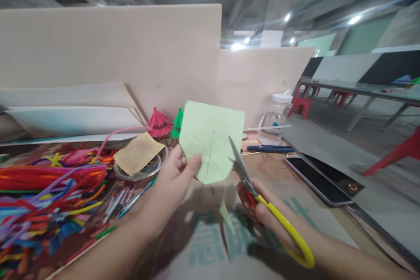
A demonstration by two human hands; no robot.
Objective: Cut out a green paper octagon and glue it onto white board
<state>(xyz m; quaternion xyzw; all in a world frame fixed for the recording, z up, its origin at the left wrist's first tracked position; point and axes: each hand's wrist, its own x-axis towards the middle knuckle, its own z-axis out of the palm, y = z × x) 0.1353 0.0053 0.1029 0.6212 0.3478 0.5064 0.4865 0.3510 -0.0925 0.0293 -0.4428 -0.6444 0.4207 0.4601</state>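
My left hand (pixel 173 179) pinches the lower left edge of a pale green sheet of paper (pixel 200 122), held up above the table. Pencil lines fan out across the sheet, and its lower corners are cut away. In my right hand (pixel 262 210) is a pair of scissors (pixel 285 223) with one yellow handle and some red by the fingers. Its blades lie at the sheet's right edge; whether they are parted I cannot tell. A narrow green paper strip (pixel 227 216) hangs or falls below the sheet, beside the scissors.
Colourful pipe cleaners (pixel 49 192) pile up at left, near pens (pixel 136 199). A yellow paper (pixel 139 153) lies on a clear dish (pixel 160 164). Behind stand a pink paper umbrella (pixel 159 124) and a lidded jar (pixel 274 118). A phone (pixel 318 179) lies at right.
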